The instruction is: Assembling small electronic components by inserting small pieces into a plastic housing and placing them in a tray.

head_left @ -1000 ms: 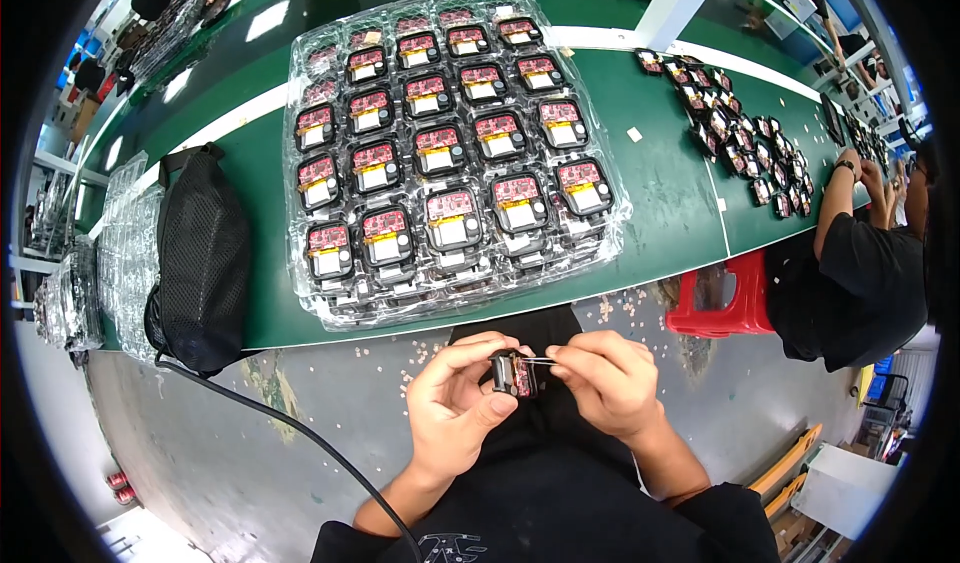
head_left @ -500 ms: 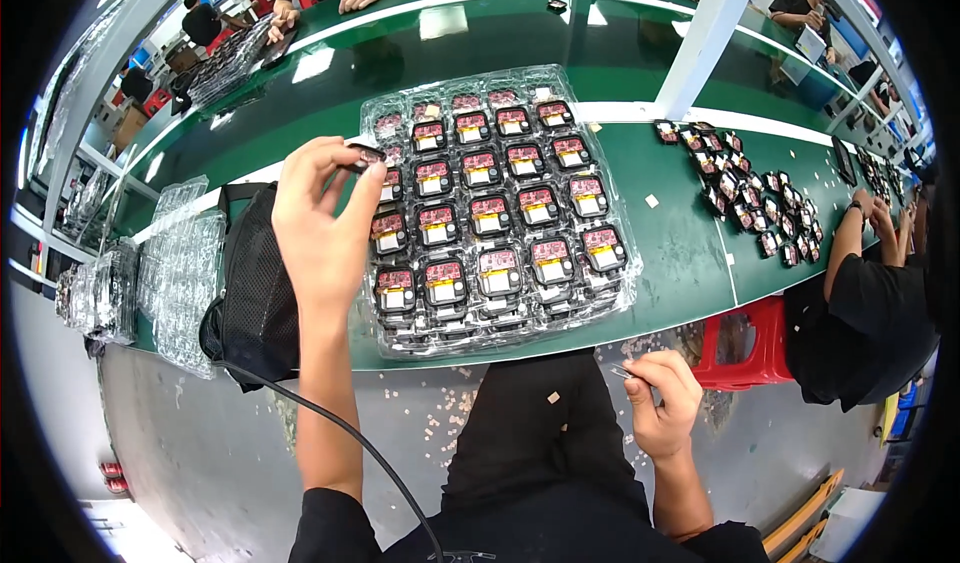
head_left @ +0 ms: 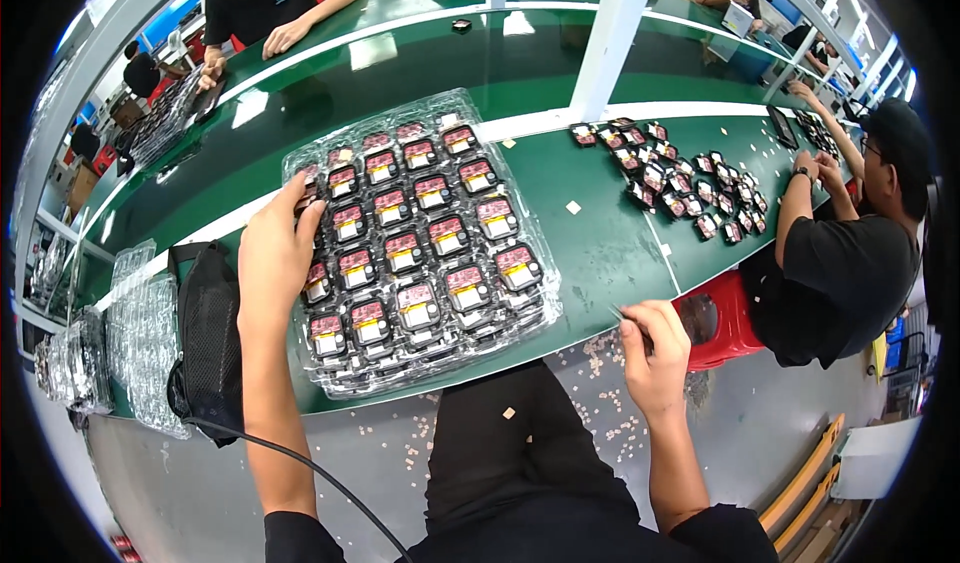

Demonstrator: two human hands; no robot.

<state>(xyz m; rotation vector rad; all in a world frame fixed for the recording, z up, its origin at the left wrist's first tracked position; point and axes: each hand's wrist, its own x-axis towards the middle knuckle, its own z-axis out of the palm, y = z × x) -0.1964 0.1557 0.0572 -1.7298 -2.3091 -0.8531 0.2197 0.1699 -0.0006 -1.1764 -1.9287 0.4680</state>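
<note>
A stack of clear plastic trays lies on the green bench, its pockets filled with small black square modules with pink, yellow and white faces. At the tray's left edge, my left hand pinches one such module between thumb and fingers, low over a pocket in the upper left. The fingers cover most of that module. In front of the bench edge, my right hand is closed round thin metal tweezers, their tips pointing up and left, away from the trays.
Loose modules lie heaped on the bench to the right, near a seated co-worker and a red stool. A black mesh bag and empty clear trays are at the left. A white post rises behind the bench.
The view has swung right, so the trays sit further left in it. My left hand has brought its module from above the tray down to the upper left pockets. My right hand still holds the tweezers.
</note>
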